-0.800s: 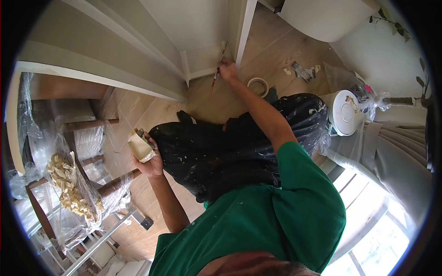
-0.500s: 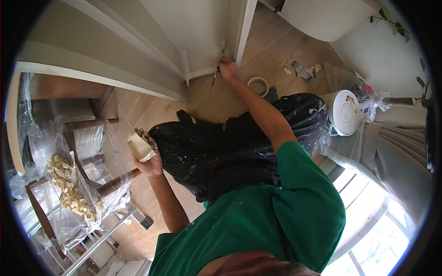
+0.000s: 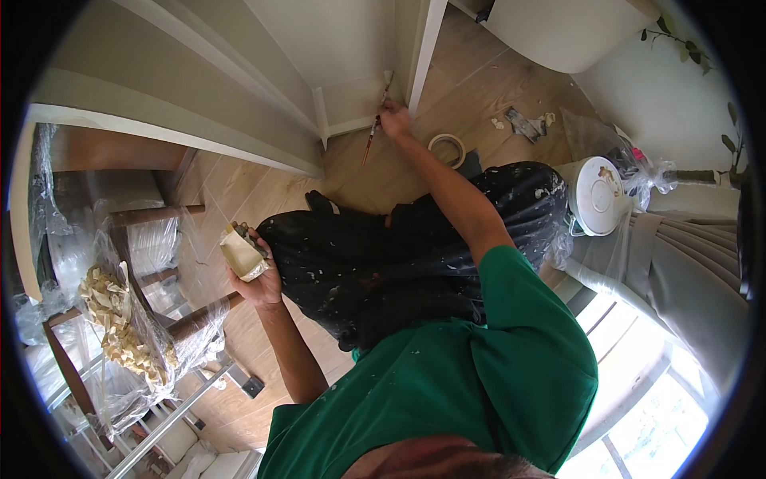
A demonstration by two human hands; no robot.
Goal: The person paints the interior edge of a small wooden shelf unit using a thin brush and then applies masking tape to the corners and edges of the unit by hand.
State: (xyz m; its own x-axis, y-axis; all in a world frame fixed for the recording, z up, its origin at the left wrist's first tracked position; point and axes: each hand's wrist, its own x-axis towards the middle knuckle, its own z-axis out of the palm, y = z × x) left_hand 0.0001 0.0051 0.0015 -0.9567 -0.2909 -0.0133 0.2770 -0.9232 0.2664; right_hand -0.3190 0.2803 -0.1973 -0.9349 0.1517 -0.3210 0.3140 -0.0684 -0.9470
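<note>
One head-worn fisheye cam looks steeply down, near the person's chest, facing far floor [image 3: 239,191] & wall corner.

Wood-plank floor [image 3: 495,88] runs up to white skirting [image 3: 351,126] and pale walls [image 3: 327,36]. Left of the hands, wooden chairs [image 3: 152,239] sit wrapped in clear plastic sheeting (crumpled tape caught inside). To their right, grey curtains [image 3: 694,263] hang beside a bright window [image 3: 638,415] pouring daylight.

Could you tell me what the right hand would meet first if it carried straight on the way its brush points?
Most likely the white wall corner: the right hand already aims the paintbrush there.
</note>
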